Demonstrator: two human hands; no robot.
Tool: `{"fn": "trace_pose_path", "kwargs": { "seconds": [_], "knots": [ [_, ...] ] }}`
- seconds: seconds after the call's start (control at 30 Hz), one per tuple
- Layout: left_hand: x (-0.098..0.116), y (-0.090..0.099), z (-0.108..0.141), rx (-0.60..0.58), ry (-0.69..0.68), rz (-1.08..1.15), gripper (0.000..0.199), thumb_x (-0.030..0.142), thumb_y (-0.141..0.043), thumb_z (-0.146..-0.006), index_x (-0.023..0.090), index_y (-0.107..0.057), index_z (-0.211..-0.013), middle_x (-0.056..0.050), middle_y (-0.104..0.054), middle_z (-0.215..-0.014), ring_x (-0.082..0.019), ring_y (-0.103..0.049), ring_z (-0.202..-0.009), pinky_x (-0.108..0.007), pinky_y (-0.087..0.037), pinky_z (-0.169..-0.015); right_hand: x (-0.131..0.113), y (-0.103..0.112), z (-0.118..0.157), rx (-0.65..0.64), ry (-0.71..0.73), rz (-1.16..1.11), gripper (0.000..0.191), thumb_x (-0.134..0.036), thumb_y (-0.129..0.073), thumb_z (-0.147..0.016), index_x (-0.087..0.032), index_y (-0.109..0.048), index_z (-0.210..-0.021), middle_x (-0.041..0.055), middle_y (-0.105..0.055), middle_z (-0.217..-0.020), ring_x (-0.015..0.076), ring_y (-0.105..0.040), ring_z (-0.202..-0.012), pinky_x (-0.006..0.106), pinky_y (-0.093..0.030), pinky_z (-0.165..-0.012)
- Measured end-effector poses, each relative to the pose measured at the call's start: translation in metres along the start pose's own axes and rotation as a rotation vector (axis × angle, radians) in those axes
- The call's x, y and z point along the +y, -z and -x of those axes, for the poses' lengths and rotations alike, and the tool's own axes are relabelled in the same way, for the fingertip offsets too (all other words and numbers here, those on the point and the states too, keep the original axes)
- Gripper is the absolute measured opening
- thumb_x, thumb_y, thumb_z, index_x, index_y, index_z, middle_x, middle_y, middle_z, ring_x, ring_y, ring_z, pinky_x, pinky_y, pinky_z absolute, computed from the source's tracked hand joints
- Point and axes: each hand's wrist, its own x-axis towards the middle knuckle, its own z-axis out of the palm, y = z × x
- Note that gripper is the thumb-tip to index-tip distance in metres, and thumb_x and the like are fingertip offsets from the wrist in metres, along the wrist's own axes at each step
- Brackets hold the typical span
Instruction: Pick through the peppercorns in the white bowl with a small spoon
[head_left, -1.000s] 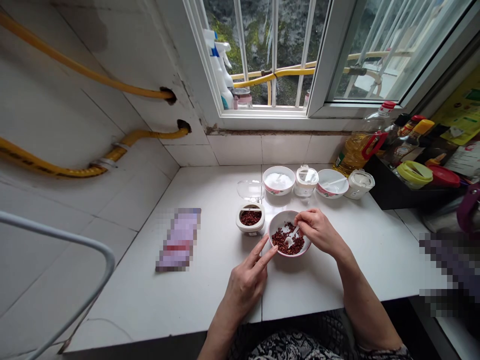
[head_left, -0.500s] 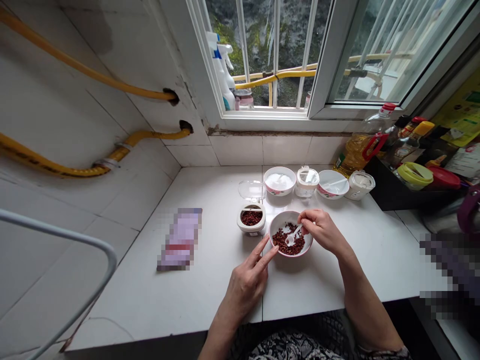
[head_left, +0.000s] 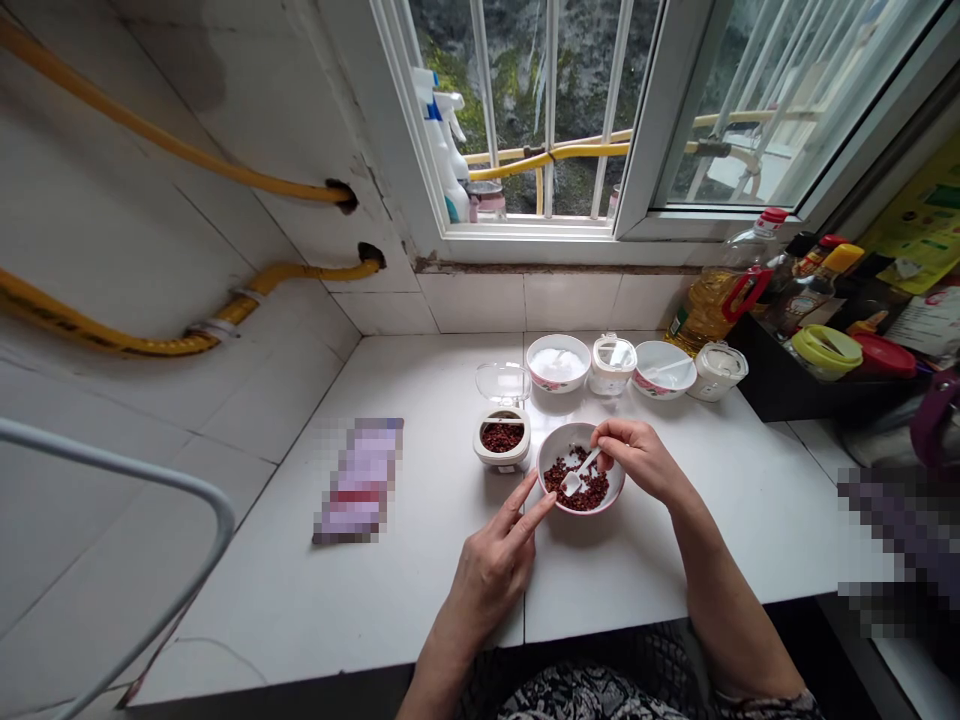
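Note:
A white bowl (head_left: 619, 492) with a pink rim stands on the counter, dark red peppercorns (head_left: 597, 491) in its bottom. My right hand (head_left: 636, 458) pinches the handle of a small white spoon (head_left: 573, 481), whose scoop sits low among the peppercorns. At the bowl's near left rim, my left hand (head_left: 501, 560) rests with index and middle fingers stretched out and touching it; its thumb is hidden. Just left of the bowl is a spice jar (head_left: 502, 459), its clear lid (head_left: 502, 381) flipped up, filled with the same peppercorns.
Along the wall stand a bowl of white grains (head_left: 558, 381), a clear-lidded jar (head_left: 613, 376), a bowl with a spoon (head_left: 664, 382) and another jar (head_left: 720, 374). An oil bottle (head_left: 712, 300) and a black condiment box (head_left: 780, 390) are at right. A blurred purple packet (head_left: 364, 480) lies left.
The spoon's scoop has shifted a little left and toward me within the bowl, and my right hand moved slightly left with it. My left hand has stayed at the rim.

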Motion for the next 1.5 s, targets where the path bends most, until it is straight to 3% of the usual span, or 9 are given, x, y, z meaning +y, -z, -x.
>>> {"fn": "trace_pose_path", "kwargs": {
  "seconds": [0.23, 0.37, 0.47, 0.6, 0.73, 0.87, 1.0, 1.13, 1.5],
  "knots": [
    [-0.002, -0.002, 0.001, 0.013, -0.014, 0.0, 0.063, -0.004, -0.044, -0.093, 0.024, -0.048, -0.149, -0.014, -0.045, -0.159, -0.022, -0.059, -0.134, -0.027, -0.058, -0.098, -0.017, -0.013, -0.002, 0.163, 0.164, -0.101, 0.016, -0.033, -0.057, -0.086, -0.02, -0.066, -0.083, 0.0006, -0.07, -0.063, 0.0178, -0.067, -0.062, 0.03, -0.054, -0.064],
    [-0.002, -0.002, 0.0, 0.009, -0.015, 0.003, 0.065, -0.004, -0.043, -0.092, 0.025, -0.047, -0.15, -0.014, -0.045, -0.159, -0.022, -0.063, -0.13, -0.028, -0.059, -0.097, -0.024, -0.033, -0.002, 0.273, 0.458, 0.103, 0.014, -0.025, -0.053, -0.096, -0.023, -0.066, -0.094, 0.0031, -0.077, -0.078, 0.0194, -0.073, -0.072, 0.038, -0.057, -0.082],
    [0.0, -0.001, 0.0, 0.0, -0.01, -0.006, 0.065, -0.003, -0.043, -0.092, 0.025, -0.047, -0.151, -0.014, -0.044, -0.16, -0.022, -0.064, -0.129, -0.028, -0.059, -0.097, -0.023, -0.048, -0.003, 0.283, 0.715, 0.34, 0.018, -0.014, -0.049, -0.098, -0.023, -0.065, -0.097, 0.0015, -0.079, -0.081, 0.0189, -0.074, -0.074, 0.048, -0.047, -0.104],
    [0.0, 0.0, 0.0, -0.004, -0.01, -0.011, 0.065, -0.003, -0.042, -0.093, 0.025, -0.047, -0.151, -0.014, -0.043, -0.16, -0.022, -0.061, -0.132, -0.029, -0.059, -0.098, -0.02, -0.047, -0.003, 0.315, 0.845, 0.469, 0.022, -0.008, -0.047, -0.098, -0.023, -0.063, -0.101, 0.0, -0.079, -0.081, 0.0178, -0.074, -0.074, 0.046, -0.043, -0.106],
    [0.0, 0.0, -0.002, 0.005, -0.013, -0.004, 0.064, -0.003, -0.042, -0.094, 0.026, -0.047, -0.151, -0.014, -0.045, -0.159, -0.023, -0.059, -0.134, -0.029, -0.059, -0.098, -0.017, -0.022, 0.001, 0.414, 0.771, 0.471, 0.016, -0.012, -0.051, -0.097, -0.022, -0.063, -0.095, -0.0015, -0.076, -0.073, 0.017, -0.07, -0.066, 0.044, -0.045, -0.103],
    [-0.001, -0.001, -0.002, 0.012, -0.022, -0.004, 0.063, -0.003, -0.043, -0.094, 0.025, -0.047, -0.151, -0.015, -0.046, -0.158, -0.023, -0.059, -0.135, -0.028, -0.059, -0.097, -0.009, -0.002, 0.006, 0.204, 0.615, 0.582, 0.02, -0.011, -0.05, -0.092, -0.023, -0.063, -0.083, -0.0043, -0.069, -0.063, 0.0147, -0.058, -0.055, 0.047, -0.045, -0.103],
    [-0.002, -0.002, -0.001, 0.016, -0.026, -0.015, 0.064, -0.003, -0.043, -0.093, 0.025, -0.047, -0.151, -0.014, -0.046, -0.158, -0.021, -0.061, -0.133, -0.025, -0.06, -0.094, 0.001, -0.005, 0.006, 0.015, 0.504, 0.592, 0.024, -0.008, -0.048, -0.089, -0.022, -0.063, -0.077, -0.0021, -0.07, -0.067, 0.0155, -0.06, -0.062, 0.047, -0.045, -0.102],
    [-0.001, -0.001, -0.001, 0.004, -0.018, -0.02, 0.063, -0.003, -0.042, -0.094, 0.025, -0.047, -0.151, -0.012, -0.046, -0.159, -0.021, -0.061, -0.133, -0.025, -0.059, -0.095, 0.004, -0.012, 0.003, 0.026, 0.361, 0.49, 0.025, -0.009, -0.049, -0.084, -0.023, -0.065, -0.072, 0.0006, -0.07, -0.067, 0.0216, -0.066, -0.083, 0.039, -0.05, -0.091],
    [0.0, 0.0, -0.001, 0.006, -0.007, 0.01, 0.063, -0.003, -0.043, -0.094, 0.026, -0.048, -0.15, -0.013, -0.046, -0.158, -0.022, -0.059, -0.135, -0.026, -0.059, -0.096, -0.002, -0.003, 0.004, 0.064, 0.176, 0.163, 0.017, -0.022, -0.049, -0.084, -0.022, -0.061, -0.072, -0.0016, -0.069, -0.057, 0.0162, -0.064, -0.059, 0.031, -0.05, -0.073]
  ]
}}
